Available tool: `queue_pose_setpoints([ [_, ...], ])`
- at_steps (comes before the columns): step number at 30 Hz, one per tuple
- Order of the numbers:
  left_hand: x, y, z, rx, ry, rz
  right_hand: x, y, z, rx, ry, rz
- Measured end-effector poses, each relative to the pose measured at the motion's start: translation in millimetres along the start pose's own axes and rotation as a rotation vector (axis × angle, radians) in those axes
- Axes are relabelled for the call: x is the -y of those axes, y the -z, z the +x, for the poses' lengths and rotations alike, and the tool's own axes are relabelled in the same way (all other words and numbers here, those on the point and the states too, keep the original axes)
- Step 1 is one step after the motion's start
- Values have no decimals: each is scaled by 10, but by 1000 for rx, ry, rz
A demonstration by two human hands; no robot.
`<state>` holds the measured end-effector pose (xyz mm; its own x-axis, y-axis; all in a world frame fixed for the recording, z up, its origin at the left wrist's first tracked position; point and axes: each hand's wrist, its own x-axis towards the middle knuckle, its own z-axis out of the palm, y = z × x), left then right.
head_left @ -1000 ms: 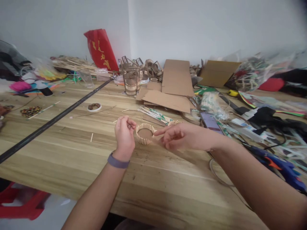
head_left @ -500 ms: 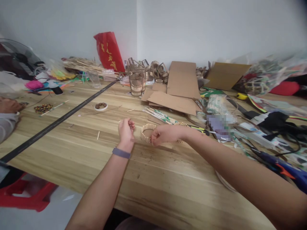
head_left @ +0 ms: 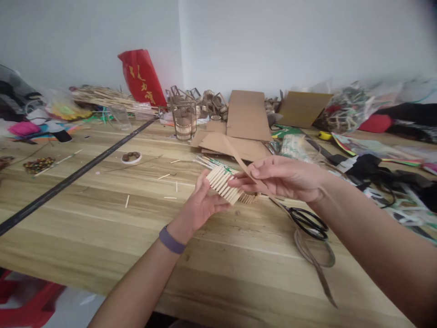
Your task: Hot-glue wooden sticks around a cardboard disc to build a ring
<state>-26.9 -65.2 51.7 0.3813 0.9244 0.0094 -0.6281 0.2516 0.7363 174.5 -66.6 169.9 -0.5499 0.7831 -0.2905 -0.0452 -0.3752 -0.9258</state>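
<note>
My left hand (head_left: 200,207) is closed on a band of short pale wooden sticks (head_left: 221,184) set side by side, raised above the table and tilted. My right hand (head_left: 288,177) pinches a long flat tan strip (head_left: 236,152), whose free end points up and away. Fingertips of the right hand reach the sticks' edge. Behind and below the hands, another small stick ring (head_left: 248,198) is partly hidden. Black-handled scissors (head_left: 309,223) lie right of it under my right wrist. Nearer me, a curled brown strip (head_left: 322,269) rests on the wood.
Loose short sticks (head_left: 127,201) lie left of my hands. Cardboard sheets (head_left: 249,116) and stick-sided baskets (head_left: 184,130) stand behind. A white dish (head_left: 131,158) holds brown pieces. A black strip (head_left: 82,169) crosses the table (head_left: 102,246). Cables and bags crowd the right.
The view has shifted right. My left hand has moved right and now holds the stick band. My right hand has risen to the right with the tan strip, and the scissors have come into sight.
</note>
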Motion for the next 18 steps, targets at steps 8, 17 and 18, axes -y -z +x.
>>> queue_pose_setpoints([
  [8, 100, 45, 46, -116, -273, 317, -105, 83, -228, -39, 161, 144],
  [17, 166, 53, -29, -233, -683, 1190, -380, 148, -299, -97, 120, 206],
  [18, 171, 66, -32, -223, -739, 1273, -399, 150, -303, -98, 111, 209],
])
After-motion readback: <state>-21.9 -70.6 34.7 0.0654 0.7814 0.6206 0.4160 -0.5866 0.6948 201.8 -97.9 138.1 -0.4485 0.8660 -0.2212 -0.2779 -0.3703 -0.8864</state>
